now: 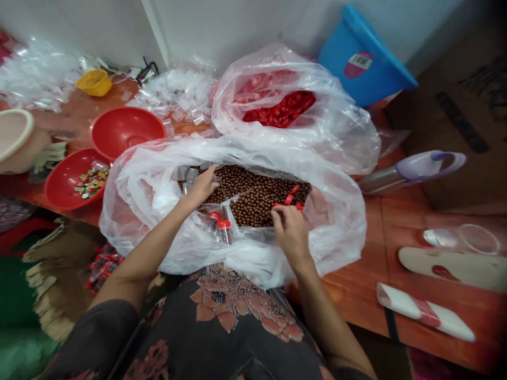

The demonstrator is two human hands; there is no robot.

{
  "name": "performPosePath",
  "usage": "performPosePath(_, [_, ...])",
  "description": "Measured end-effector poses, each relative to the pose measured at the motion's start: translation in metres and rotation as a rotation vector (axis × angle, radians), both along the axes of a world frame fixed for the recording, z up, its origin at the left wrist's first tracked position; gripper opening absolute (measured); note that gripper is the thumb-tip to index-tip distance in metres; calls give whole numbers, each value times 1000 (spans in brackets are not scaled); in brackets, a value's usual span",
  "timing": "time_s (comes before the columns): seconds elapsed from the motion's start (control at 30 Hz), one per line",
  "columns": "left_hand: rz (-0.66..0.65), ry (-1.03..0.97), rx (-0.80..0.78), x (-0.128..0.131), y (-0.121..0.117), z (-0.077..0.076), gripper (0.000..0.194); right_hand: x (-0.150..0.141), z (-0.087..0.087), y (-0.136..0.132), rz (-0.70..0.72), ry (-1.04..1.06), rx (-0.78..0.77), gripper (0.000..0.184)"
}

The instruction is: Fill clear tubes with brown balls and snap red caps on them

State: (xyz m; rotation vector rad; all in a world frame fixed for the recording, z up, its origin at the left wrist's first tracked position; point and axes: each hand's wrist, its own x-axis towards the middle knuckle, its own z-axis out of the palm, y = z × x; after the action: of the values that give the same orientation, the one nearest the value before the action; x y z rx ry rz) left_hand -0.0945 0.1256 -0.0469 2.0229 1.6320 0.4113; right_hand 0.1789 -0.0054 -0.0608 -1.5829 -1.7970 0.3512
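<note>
A box lined with clear plastic point(340, 227) holds many small round brown balls point(257, 198). My left hand point(202, 187) is over the left part of the balls, fingers apart, beside small clear jars point(190, 178). Nothing shows between its fingers. At the right end of the balls, my right hand point(292, 229) is closed, with its fingertips together at a small red cap point(276, 205). More red caps point(291, 195) lie on the balls just beyond it. Two filled jars with red lids point(224, 232) stand in a near compartment, between my hands.
Behind is a plastic bag of red caps point(285, 108), with a blue bucket point(364, 58) to its right. Red bowls point(129, 132) and a pile of clear jars point(174, 92) sit on the left. A purple-lidded bottle point(412, 170) lies on the right, near a white packet point(428, 312).
</note>
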Motion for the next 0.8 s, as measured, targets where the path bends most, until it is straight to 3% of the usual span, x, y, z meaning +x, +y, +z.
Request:
performPosePath(0.1, [-7, -224, -125, 13, 4, -3, 48, 19, -6, 5, -120, -111, -85, 39])
performPosePath(0.2, [-24, -293, -203, 27, 13, -6, 21, 21, -15, 5, -72, -213, -126, 44])
performPosePath(0.33, [47, -345, -361, 42, 29, -8, 11, 14, -22, 3, 10, -177, -133, 37])
performPosePath(0.43, [68, -407, -442, 54, 36, -10, 11, 12, -23, 4, 22, -48, -158, 32])
performPosePath(0.63, [59, -570, -408, 76, 34, -21, 20, 8, -17, 2, -98, 420, -272, 35])
performPosePath(0.73, [78, -690, -420, 82, 29, -29, 27, 6, -16, 2, -131, 624, -235, 43])
performPosePath(0.8, [85, -781, -428, 85, 26, -33, 33, 5, -16, 2, -130, 649, -200, 41])
